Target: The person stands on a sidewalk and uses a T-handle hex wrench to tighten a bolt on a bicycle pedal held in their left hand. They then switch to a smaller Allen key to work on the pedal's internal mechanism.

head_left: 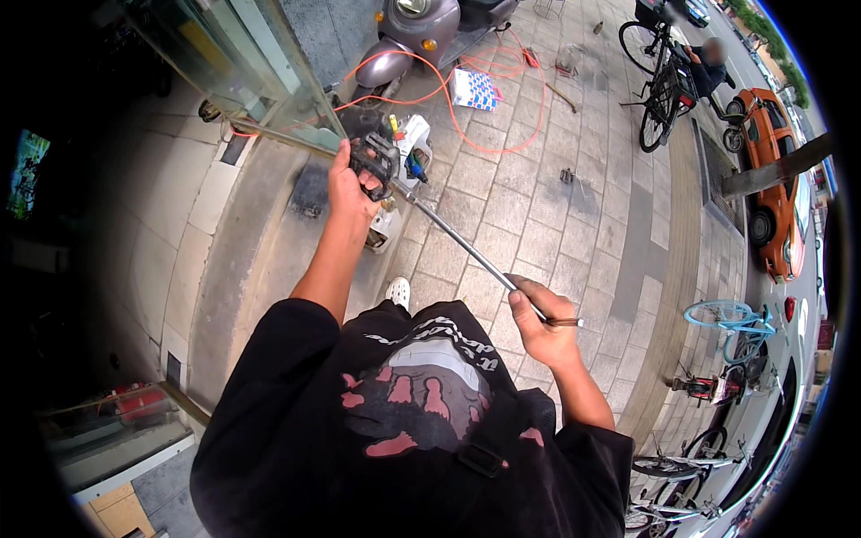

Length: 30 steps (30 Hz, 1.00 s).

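Observation:
In my left hand (345,193) is a black bicycle pedal (384,160), its fingers wrapped through the open cage. My right hand (543,327) grips the near end of a long silver metal bar (462,242). The bar slants up to the left, and its far end meets the pedal's side; whether it is fixed there I cannot tell. Just beyond the pedal, a white plastic container (414,134) holds tools, among them one with a blue and green handle (415,167). Another small black object (567,175), pedal-like in shape, lies on the paving.
A glass door (269,81) stands at my left beside a stone step (242,260). Ahead are a purple scooter (421,36), an orange hose or cable (502,148) and a blue-and-white bag (475,90). A person (708,67) sits near a black bicycle (664,99); an orange car (776,179) is parked right.

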Motion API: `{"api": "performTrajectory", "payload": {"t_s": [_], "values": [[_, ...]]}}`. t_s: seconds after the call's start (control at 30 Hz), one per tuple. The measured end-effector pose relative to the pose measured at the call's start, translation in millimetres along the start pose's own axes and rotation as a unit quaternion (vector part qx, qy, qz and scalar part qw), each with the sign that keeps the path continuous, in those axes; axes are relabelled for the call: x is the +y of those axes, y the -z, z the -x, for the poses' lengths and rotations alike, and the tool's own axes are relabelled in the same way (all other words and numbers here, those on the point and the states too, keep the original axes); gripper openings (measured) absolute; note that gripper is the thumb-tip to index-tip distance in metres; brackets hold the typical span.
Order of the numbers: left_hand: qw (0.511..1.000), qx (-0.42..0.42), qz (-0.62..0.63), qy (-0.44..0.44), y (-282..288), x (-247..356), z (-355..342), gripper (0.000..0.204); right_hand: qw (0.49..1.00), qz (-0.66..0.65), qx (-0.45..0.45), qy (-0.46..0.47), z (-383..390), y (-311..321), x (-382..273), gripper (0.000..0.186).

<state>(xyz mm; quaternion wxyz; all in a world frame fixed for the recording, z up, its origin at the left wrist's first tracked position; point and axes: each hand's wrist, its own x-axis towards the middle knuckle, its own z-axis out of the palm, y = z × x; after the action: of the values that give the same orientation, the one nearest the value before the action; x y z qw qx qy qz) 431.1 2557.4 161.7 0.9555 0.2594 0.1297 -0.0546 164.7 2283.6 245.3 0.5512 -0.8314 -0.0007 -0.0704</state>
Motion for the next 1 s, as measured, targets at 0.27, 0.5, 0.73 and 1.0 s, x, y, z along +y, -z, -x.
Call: {"api": "performTrajectory", "payload": {"t_s": [0.27,0.5,0.73,1.0], "values": [[0.997,-0.056,-0.042,0.018,-10.5,-31.9,13.2,0.041,0.991,-0.115,0.056,0.025,22.5,11.9,32.6,0.027],[0.998,-0.029,-0.045,0.035,-23.2,-85.8,28.6,0.029,0.941,-0.235,0.019,-0.244,52.4,63.3,39.7,0.029],[0.995,-0.001,-0.098,0.035,-10.4,-115.5,8.5,0.039,0.976,-0.149,0.008,-0.161,18.8,91.4,74.1,0.029],[0.988,0.131,-0.052,0.056,0.8,-207.1,-81.8,0.035,0.961,-0.106,0.006,-0.257,-92.6,130.3,161.2,0.026]]}}
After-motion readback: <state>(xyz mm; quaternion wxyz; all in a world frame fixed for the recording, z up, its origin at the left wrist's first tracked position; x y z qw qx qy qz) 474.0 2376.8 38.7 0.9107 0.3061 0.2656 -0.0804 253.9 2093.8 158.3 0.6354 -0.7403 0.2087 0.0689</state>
